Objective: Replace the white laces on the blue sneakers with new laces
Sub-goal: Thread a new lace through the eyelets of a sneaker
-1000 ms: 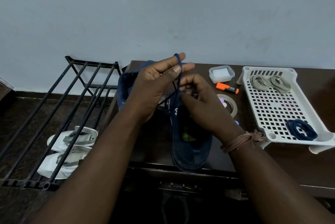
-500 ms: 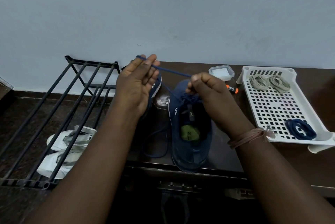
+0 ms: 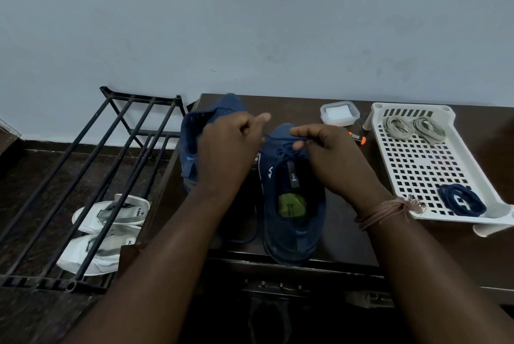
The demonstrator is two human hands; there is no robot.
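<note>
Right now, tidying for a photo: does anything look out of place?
Mildly: the second blue sneaker lies tipped on its side behind the left hand, and white shoes sit on the floor under the rack.

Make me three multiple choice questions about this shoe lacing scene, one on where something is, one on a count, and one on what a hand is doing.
1. Where does the coiled blue lace lie?
A. in the tray's near corner
B. on the floor
C. inside the sneaker

2. How many grey lace bundles sit at the tray's far end?
A. one
B. two
C. four

3. What is the right hand doing?
A. resting flat on the table
B. holding the marker
C. pinching the lace over the sneaker

Answers: 1 A, the coil sits on the tray's grid near the right wrist. 2 B, two bundles lie side by side. 3 C, thumb and finger close on the strand stretched to the left hand.
</note>
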